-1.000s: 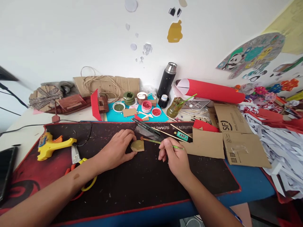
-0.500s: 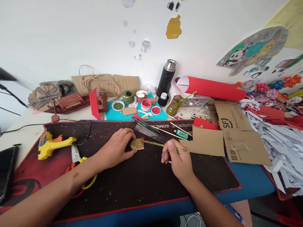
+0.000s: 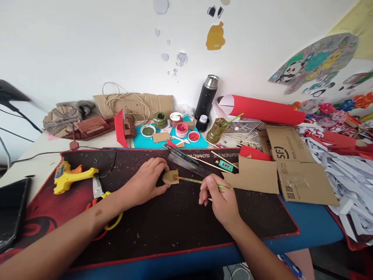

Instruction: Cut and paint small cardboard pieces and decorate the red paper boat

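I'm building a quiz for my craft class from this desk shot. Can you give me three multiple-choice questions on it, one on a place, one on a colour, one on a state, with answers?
1. Where does the yellow glue gun lie?
A. On the left part of the dark mat
B. On the cardboard box
C. Beside the black flask

2. What colour is the big paper roll by the wall?
A. Blue
B. Red
C. Yellow

3. What is the right hand doing?
A. Resting flat and empty
B. Gripping scissors
C. Holding a thin green brush whose tip meets the small cardboard piece

Answers: 1 A, the gun lies on the mat's left end, above the scissors. 2 B, the roll is plainly red. 3 C, the fingers pinch the brush while the left hand steadies the piece.
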The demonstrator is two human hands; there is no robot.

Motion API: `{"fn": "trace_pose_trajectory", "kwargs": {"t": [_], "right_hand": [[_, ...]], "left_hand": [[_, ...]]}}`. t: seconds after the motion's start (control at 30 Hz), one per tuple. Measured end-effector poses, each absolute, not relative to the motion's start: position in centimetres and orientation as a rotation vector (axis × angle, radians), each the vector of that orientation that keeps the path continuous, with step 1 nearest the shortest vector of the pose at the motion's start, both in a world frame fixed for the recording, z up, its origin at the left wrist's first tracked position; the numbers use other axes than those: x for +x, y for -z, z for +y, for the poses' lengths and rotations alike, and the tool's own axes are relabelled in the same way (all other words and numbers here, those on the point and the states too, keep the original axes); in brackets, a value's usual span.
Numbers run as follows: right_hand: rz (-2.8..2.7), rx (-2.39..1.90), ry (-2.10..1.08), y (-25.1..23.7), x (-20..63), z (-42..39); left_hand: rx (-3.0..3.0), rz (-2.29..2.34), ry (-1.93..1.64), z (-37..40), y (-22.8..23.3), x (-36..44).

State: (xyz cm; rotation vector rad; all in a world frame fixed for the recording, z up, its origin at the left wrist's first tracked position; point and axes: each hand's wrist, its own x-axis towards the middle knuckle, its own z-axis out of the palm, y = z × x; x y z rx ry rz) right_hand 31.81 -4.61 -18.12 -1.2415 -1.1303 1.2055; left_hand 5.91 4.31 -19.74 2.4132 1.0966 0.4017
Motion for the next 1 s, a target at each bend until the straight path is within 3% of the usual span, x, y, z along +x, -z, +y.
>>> {"fn": "trace_pose_trajectory", "kwargs": {"t": [1.0], "right_hand": [[-1.108,-1.268,-1.224,18.1,32.9,-4.8]], "left_hand": [[2.435,1.039,-0.397,4.5,20.0,5.4]]}}
